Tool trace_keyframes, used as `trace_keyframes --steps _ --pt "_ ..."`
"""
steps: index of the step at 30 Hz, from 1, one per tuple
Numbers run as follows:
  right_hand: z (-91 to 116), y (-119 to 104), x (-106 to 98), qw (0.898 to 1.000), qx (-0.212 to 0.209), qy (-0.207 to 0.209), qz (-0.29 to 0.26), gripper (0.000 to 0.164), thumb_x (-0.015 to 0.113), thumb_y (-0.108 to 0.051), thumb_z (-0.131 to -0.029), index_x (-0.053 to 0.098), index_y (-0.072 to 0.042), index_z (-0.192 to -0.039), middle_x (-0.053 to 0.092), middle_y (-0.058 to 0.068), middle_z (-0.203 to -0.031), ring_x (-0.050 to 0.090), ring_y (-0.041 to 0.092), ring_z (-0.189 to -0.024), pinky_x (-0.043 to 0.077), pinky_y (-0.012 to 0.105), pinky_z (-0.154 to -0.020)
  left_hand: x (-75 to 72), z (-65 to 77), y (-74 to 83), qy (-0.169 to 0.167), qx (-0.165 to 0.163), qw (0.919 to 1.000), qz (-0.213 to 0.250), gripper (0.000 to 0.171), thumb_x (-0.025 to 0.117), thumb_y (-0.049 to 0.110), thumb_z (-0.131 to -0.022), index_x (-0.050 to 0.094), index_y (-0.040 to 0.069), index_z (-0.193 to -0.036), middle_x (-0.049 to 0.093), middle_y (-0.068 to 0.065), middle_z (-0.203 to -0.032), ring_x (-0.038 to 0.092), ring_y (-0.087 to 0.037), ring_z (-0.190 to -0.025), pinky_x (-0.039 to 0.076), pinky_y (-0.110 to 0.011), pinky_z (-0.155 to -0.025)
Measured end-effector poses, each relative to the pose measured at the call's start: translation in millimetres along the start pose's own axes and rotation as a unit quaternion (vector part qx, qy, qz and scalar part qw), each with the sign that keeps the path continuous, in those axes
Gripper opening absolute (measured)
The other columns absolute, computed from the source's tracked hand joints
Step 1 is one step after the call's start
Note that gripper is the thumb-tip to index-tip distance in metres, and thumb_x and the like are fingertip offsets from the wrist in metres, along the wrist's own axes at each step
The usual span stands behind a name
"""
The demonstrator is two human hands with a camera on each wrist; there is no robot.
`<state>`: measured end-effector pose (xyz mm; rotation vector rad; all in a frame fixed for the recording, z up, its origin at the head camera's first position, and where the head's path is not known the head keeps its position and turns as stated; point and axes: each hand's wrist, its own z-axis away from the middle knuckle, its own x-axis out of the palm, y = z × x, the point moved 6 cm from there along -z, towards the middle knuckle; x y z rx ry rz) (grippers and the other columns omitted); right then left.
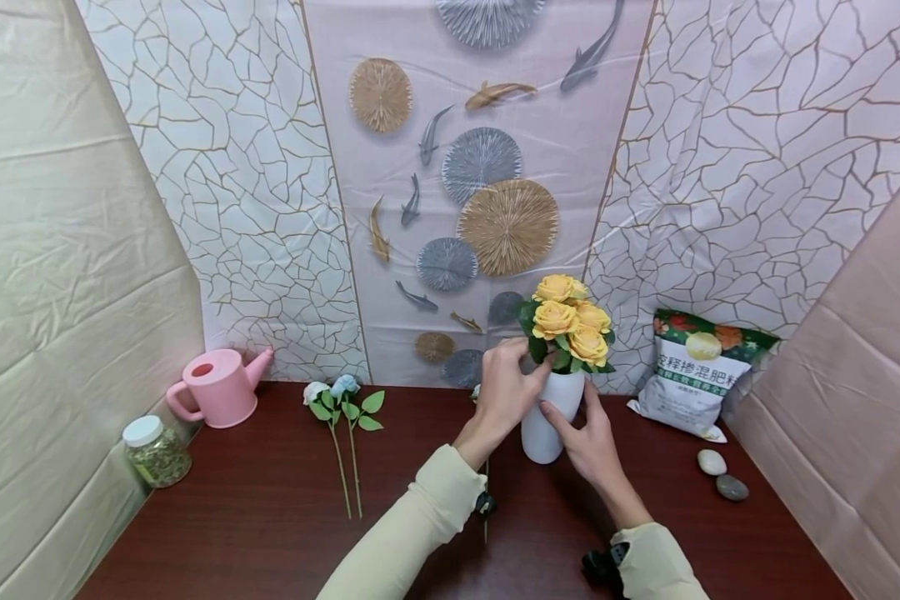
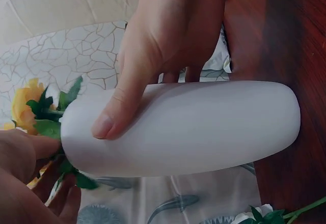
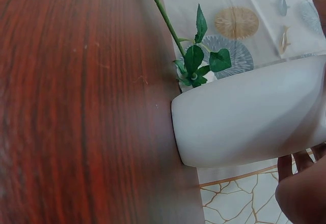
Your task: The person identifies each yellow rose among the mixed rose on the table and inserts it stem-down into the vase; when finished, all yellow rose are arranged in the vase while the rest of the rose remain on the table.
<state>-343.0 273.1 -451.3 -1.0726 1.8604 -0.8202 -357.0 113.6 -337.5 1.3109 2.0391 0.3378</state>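
Observation:
A white vase (image 1: pixel 543 429) stands upright on the dark wooden table, with a bunch of yellow roses (image 1: pixel 570 321) in its mouth. My right hand (image 1: pixel 594 442) grips the vase from the right; in the left wrist view its thumb (image 2: pixel 114 114) lies along the vase wall. At the vase's rim my left hand (image 1: pixel 506 387) holds the yellow roses low, among the green leaves (image 2: pixel 48 128). The stems inside the vase are hidden. Partly behind my left forearm lies a white flower with a green stem (image 3: pixel 165 18).
Left of my arms lie a white flower (image 1: pixel 315 393) and a blue flower (image 1: pixel 345 386). A pink watering can (image 1: pixel 221 392) and a lidded jar (image 1: pixel 157 454) stand at far left. A fertilizer bag (image 1: pixel 690 375) and two stones (image 1: pixel 712 462) are at right.

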Motion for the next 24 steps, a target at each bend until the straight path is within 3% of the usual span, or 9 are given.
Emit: trace_keyframes --steps 8,15,19,24 --pt "0.9 2.0 3.0 1.000 0.001 -0.002 0.002 0.074 0.070 -0.037 -0.095 0.027 -0.041 -0.155 0.052 -0.002 -0.143 0.052 0.013 -0.126 0.050 0.039 -0.099 3.5 2.6 -12.2 -0.032 -0.040 0.9985 0.019 0.017 0.074 0.037 -0.092 0.080 0.025 -0.103 0.077 0.008 -0.103 0.070 -0.010 -0.102 0.058 -0.031 -0.091" --pt "1.5 1.0 2.9 1.000 0.003 -0.002 0.005 0.074 0.070 -0.038 -0.095 0.026 -0.040 -0.155 0.051 -0.001 -0.144 0.052 0.014 -0.127 0.050 0.036 -0.099 -2.0 15.2 -24.9 -0.074 -0.052 0.9917 0.091 0.032 0.075 0.038 -0.091 0.072 0.026 -0.120 0.073 0.007 -0.118 0.070 -0.012 -0.110 0.059 -0.032 -0.092" --pt "2.8 2.8 3.4 1.000 0.006 -0.003 0.005 0.075 0.071 -0.038 -0.094 0.028 -0.037 -0.155 0.050 0.001 -0.147 0.051 0.017 -0.132 0.047 0.044 -0.104 -17.5 22.8 -35.2 -0.076 -0.029 0.9912 0.104 0.036 0.074 0.036 -0.093 0.069 0.024 -0.126 0.074 0.005 -0.118 0.071 -0.013 -0.109 0.059 -0.029 -0.092" --pt "5.1 8.2 -4.9 1.000 0.014 -0.004 -0.001 0.063 0.053 -0.040 -0.104 0.027 -0.023 -0.159 0.038 0.008 -0.160 0.037 0.024 -0.145 0.036 0.052 -0.116 -53.3 37.2 -63.9 -0.060 -0.009 0.9980 0.017 0.033 0.071 0.038 -0.094 0.069 0.026 -0.125 0.074 0.004 -0.117 0.070 -0.012 -0.109 0.057 -0.033 -0.094"
